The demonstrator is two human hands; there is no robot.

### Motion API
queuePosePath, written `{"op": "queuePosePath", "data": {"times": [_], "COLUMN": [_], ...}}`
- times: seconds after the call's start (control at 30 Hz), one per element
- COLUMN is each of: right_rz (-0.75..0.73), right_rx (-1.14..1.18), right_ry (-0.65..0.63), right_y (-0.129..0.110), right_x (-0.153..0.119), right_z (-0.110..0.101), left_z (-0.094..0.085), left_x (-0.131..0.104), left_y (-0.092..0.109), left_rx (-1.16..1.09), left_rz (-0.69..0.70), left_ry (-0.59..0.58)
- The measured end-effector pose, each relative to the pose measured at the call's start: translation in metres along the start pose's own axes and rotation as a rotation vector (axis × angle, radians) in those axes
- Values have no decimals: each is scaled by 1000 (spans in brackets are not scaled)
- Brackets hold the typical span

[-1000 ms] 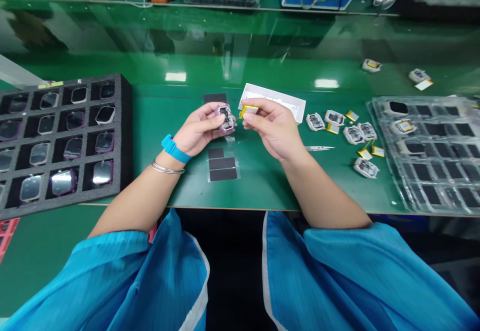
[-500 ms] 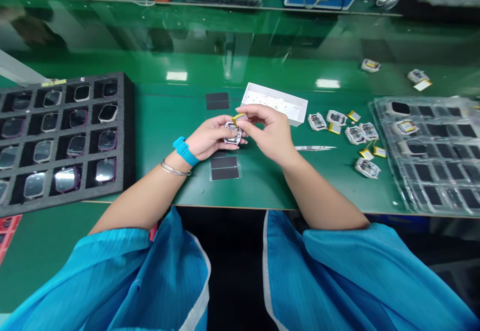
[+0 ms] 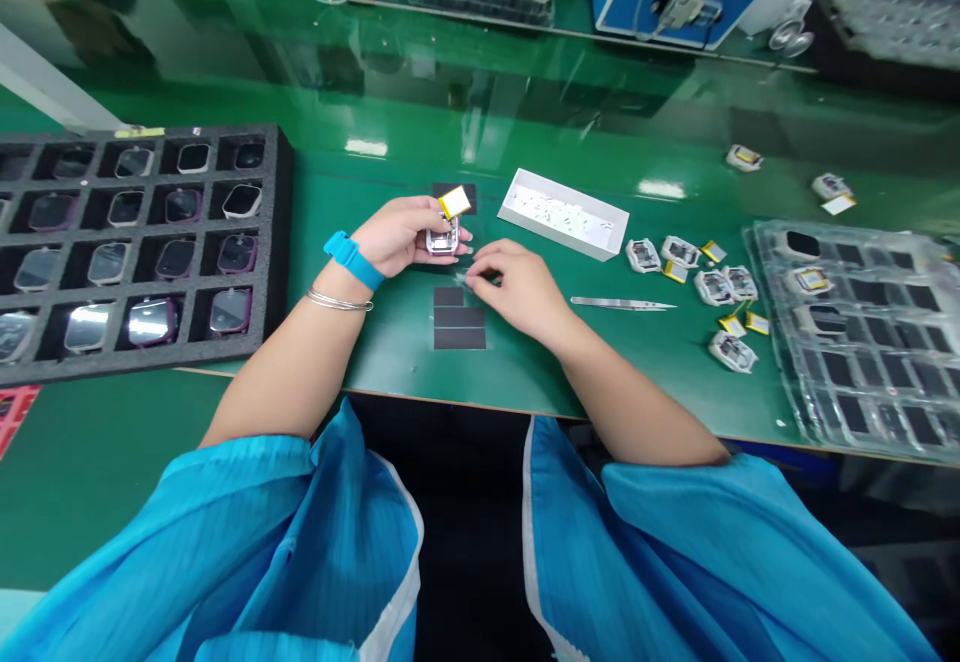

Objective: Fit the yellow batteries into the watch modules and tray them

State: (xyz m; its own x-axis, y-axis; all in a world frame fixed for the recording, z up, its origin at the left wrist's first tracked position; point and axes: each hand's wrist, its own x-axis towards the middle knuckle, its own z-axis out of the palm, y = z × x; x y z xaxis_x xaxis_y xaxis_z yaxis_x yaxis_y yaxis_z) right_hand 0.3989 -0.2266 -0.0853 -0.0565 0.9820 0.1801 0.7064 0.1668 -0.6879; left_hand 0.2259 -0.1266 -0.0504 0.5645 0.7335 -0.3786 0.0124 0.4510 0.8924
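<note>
The open watch case (image 3: 442, 239) sits within the fingers of the left hand (image 3: 401, 234), its inner parts facing up; the thumb side closes on its left edge while fingertips show past its right edge, so the left hand is pinching it. A battery (image 3: 454, 203) with yellow edges sticks out at the case's far edge, beside the left forefinger. The left forearm reaches in from the lower left, a blue band (image 3: 354, 260) and thin bangles (image 3: 339, 302) at the wrist. The right hand (image 3: 514, 287) hangs just to the right of the case, apart from it, its thumb and forefinger bent close together; a pale, blurred bit lies at their tips, and whether they grip it I cannot tell. Near the hands on the green table (image 3: 390, 352) lie dark film pieces (image 3: 460, 327). Beyond the right hand stands a white box (image 3: 546, 231) with small bits inside, and tweezers (image 3: 622, 304) lie right of the wrist. Farther right are more cases (image 3: 714, 288) and stacked clear trays (image 3: 796, 387); a foam tray (image 3: 279, 212) of watches stands at left. Nothing visible stands between the right fingertips and the case.
</note>
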Motion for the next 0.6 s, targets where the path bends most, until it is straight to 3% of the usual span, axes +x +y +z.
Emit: {"op": "queuePosePath", "data": {"times": [0.1,0.2,0.6], "right_rz": [8,42,126], "right_rx": [-166,-192,-139], "right_ry": [-102,-126,-84], "right_y": [-12,-16,-10], "right_x": [-5,-5,1], "right_z": [5,8,18], "left_z": [-3,0,0], "left_x": [-7,-10,-6], "left_y": [7,8,5], "left_rx": [125,191,215], "left_rz": [-103,-177,-236], "left_ry": [-103,-175,-177]}}
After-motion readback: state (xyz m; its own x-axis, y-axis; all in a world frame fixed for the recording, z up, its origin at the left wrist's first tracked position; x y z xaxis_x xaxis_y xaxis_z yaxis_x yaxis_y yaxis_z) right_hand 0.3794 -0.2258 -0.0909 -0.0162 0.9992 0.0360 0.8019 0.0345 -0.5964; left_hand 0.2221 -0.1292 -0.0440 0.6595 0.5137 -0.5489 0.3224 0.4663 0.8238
